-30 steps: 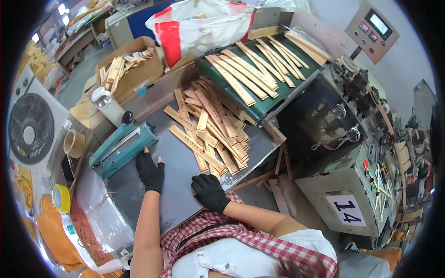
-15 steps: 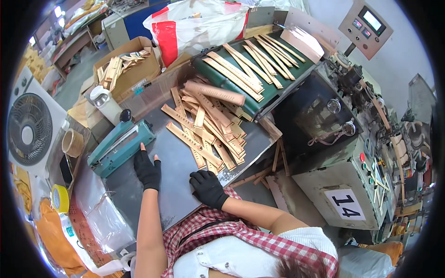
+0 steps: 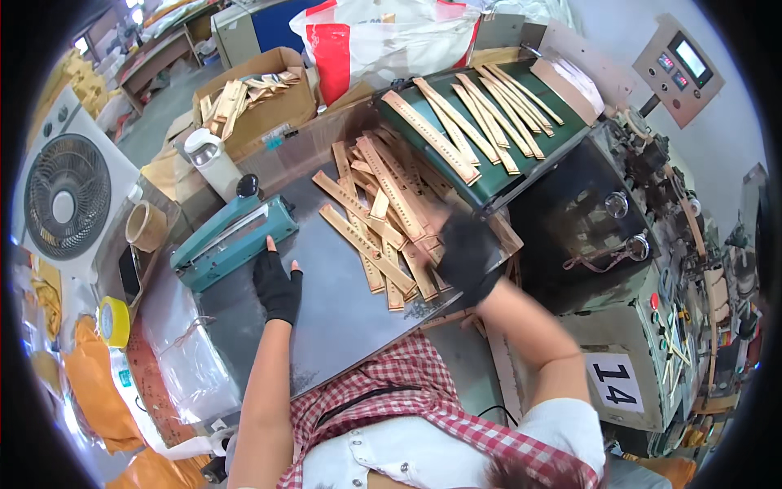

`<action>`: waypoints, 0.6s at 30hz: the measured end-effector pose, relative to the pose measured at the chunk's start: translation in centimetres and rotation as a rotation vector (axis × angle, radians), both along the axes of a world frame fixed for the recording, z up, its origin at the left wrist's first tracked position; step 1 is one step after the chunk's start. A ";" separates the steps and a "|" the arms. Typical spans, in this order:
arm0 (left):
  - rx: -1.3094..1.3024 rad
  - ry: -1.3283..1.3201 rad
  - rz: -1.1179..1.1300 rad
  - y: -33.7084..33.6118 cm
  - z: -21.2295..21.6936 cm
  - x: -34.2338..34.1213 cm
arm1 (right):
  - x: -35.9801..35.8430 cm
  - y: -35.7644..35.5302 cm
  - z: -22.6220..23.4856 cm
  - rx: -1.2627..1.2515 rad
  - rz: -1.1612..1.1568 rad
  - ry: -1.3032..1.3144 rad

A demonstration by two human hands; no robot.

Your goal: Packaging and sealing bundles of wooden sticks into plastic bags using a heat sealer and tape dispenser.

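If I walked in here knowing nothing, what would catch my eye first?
Probably the jumbled pile of pale flat strips mid-picture on the grey table, with a blurred, black-gloved right hand at its right side. Just beyond, more strips lie spread on a green surface. To the left, the gloved left hand rests by a teal, stapler-like tool.

Looked like a factory workshop: beyond the right hand (image 3: 469, 259) a green conveyor belt (image 3: 493, 186) bore rows of pale strips (image 3: 432, 137), and right of it stood a grey machine cabinet (image 3: 621, 332) with coloured push-buttons. Past these hung a control panel (image 3: 678, 69), screen lit. Beyond the left hand (image 3: 277, 285), a cardboard box (image 3: 287, 104) of similar strips; farther left, a large fan (image 3: 67, 196).
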State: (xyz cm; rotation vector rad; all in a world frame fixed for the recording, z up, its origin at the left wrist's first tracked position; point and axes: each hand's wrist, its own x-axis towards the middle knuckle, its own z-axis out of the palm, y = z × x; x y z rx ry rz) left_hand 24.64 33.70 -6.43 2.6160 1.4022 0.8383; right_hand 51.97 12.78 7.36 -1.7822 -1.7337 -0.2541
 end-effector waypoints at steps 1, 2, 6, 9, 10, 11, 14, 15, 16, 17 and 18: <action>0.001 -0.006 0.009 -0.1 0.1 -0.1 | 3.8 2.1 2.2 0.351 -0.191 -0.278; -0.029 0.012 0.012 -0.5 0.9 0.0 | 8.9 3.6 2.7 0.348 -0.479 -0.345; -0.005 -0.008 -0.013 -0.4 0.6 0.6 | 30.9 4.7 3.5 0.048 -0.878 -0.315; 0.018 0.022 0.002 -0.5 0.6 0.5 | 35.7 4.6 2.7 -0.181 -1.061 -0.218; 0.002 0.001 -0.009 -0.5 0.6 0.4 | 35.7 6.0 2.6 -0.458 -1.084 -0.065; -0.018 -0.021 -0.038 -0.5 0.4 0.5 | 35.7 6.4 1.2 -0.506 -1.022 0.028; 0.014 -0.044 -0.057 -0.5 0.7 0.4 | 30.8 9.1 1.3 -0.486 -0.743 -0.089; 0.006 -0.033 -0.022 -0.5 0.6 0.3 | 26.2 9.3 2.1 -0.447 -0.655 -0.180; -0.003 -0.082 -0.010 -0.2 0.3 0.9 | 24.0 8.7 1.7 -0.396 -0.571 -0.189; -0.013 -0.129 0.003 0.0 -0.2 1.6 | 21.9 8.2 1.3 -0.345 -0.487 -0.195; 0.006 -0.184 0.042 0.5 -1.8 2.6 | 18.2 7.9 1.9 -0.345 -0.429 -0.222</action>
